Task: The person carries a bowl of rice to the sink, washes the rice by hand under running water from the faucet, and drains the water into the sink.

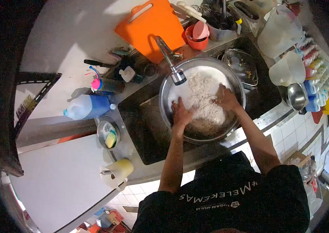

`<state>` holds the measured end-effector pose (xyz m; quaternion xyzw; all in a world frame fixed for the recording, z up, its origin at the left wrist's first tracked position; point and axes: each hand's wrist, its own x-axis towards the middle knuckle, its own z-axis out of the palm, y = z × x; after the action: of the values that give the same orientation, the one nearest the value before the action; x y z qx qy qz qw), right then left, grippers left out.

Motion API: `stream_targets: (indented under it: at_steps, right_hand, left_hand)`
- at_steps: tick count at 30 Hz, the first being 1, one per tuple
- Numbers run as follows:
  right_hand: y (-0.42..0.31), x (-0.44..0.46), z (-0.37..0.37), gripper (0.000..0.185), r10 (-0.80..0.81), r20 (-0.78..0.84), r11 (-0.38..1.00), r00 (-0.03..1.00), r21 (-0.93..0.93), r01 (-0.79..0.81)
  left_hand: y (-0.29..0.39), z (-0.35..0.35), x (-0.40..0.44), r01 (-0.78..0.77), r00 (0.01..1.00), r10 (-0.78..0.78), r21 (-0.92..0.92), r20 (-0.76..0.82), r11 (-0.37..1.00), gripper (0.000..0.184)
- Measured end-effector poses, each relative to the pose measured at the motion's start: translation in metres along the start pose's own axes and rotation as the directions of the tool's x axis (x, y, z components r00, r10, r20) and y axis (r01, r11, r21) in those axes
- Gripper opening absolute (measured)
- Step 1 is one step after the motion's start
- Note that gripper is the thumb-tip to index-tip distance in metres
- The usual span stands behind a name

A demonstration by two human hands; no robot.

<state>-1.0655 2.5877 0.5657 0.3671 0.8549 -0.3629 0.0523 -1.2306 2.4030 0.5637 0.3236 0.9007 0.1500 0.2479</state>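
Note:
A wide round metal basin [163, 99] sits over the sink and holds cloudy whitish water with a pale, grainy mass [207, 99] heaped in the middle. The mass looks like rice, though its grains are too small to be sure. My left hand [181, 113] is inside the basin at the left, fingers apart, against the edge of the mass. On the right side, my right hand [228, 99] rests on the mass with its fingers spread, their tips partly hidden. A metal faucet [178, 75] hangs over the basin's upper left rim.
Around the dark sink [145, 132] stand an orange cutting board [152, 31], a red cup [196, 42], a wire strainer [242, 66] and a blue-liquid jug [88, 106]. A sponge bowl [108, 134] and yellow pitcher [119, 171] are at left, a metal bowl [297, 97] at right.

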Motion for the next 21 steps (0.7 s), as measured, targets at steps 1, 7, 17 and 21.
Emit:
stream_targets:
  at_steps: [1,7,17,21]
  right_hand:
    - [0.012,0.008,0.007,0.095,-0.005,-0.003,1.0,1.0,-0.001,0.005]
    - [0.017,0.026,0.019,0.089,0.204,0.294,0.849,0.934,0.423,-0.318]
    - [-0.057,-0.019,0.017,0.058,-0.008,-0.151,0.494,0.988,0.859,0.136]
    - [-0.064,-0.035,-0.049,0.085,-0.488,0.051,0.873,0.872,0.019,0.487]
  left_hand:
    - [0.002,0.0,0.003,-0.002,1.0,0.003,-0.052,0.003,0.999,0.094]
    - [-0.018,0.032,0.035,0.154,0.984,-0.11,-0.354,0.143,0.922,0.083]
    - [0.053,-0.045,-0.014,0.013,0.986,0.116,-0.758,0.117,0.653,0.072]
    - [0.034,-0.055,-0.008,-0.412,0.818,0.548,-0.484,0.178,0.772,0.081]
